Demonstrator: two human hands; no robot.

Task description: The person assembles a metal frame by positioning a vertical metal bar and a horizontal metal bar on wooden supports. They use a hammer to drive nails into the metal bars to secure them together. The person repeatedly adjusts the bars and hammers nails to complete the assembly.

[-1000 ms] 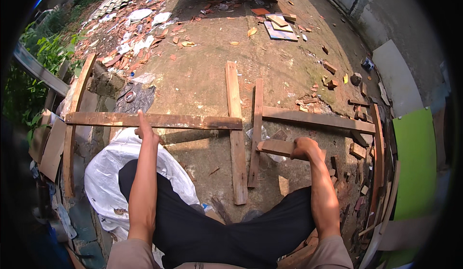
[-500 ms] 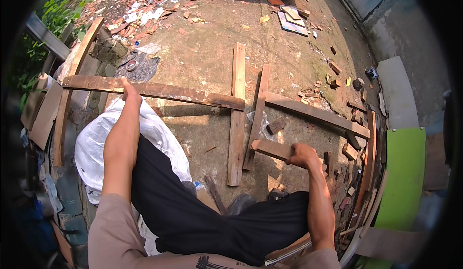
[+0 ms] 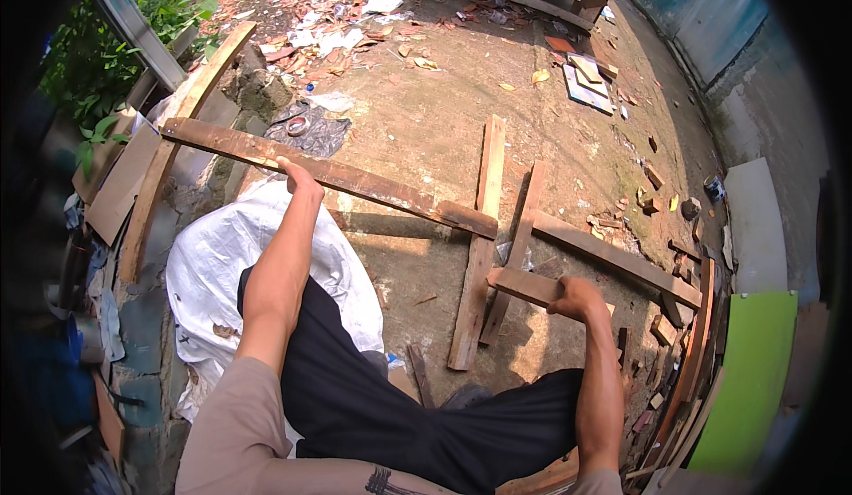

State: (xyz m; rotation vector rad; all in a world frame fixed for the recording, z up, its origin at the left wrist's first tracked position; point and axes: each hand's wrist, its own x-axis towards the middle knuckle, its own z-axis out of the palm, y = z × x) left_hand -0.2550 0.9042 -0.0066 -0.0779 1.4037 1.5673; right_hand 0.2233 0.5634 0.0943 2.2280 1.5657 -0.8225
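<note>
A H-shaped wooden frame, made of a worn crossbar (image 3: pixel 382 195) between a long left post (image 3: pixel 188 109) and a paler right post (image 3: pixel 479 255), stands before me at the left. My left hand (image 3: pixel 302 182) is closed around the crossbar's near edge, left of its middle. My right hand (image 3: pixel 579 300) grips the right end of a short wooden block (image 3: pixel 522 285). The block's free end points left, close to the right post; whether they touch I cannot tell. Behind the block is the post (image 3: pixel 515 251) of a second wooden frame, whose crossbar (image 3: pixel 617 258) runs right.
A white sack (image 3: pixel 222 264) lies by my left leg. A grey plastic sheet (image 3: pixel 311 131) with a tape roll is beyond the left crossbar. Wood offcuts (image 3: pixel 664 328) litter the right side, beside a green board (image 3: pixel 745 371). Broken tiles and rubbish (image 3: pixel 328 38) cover the far ground.
My view has shifted, so the whole scene sits further right and lower. Both hands keep their grips on the crossbar and the block.
</note>
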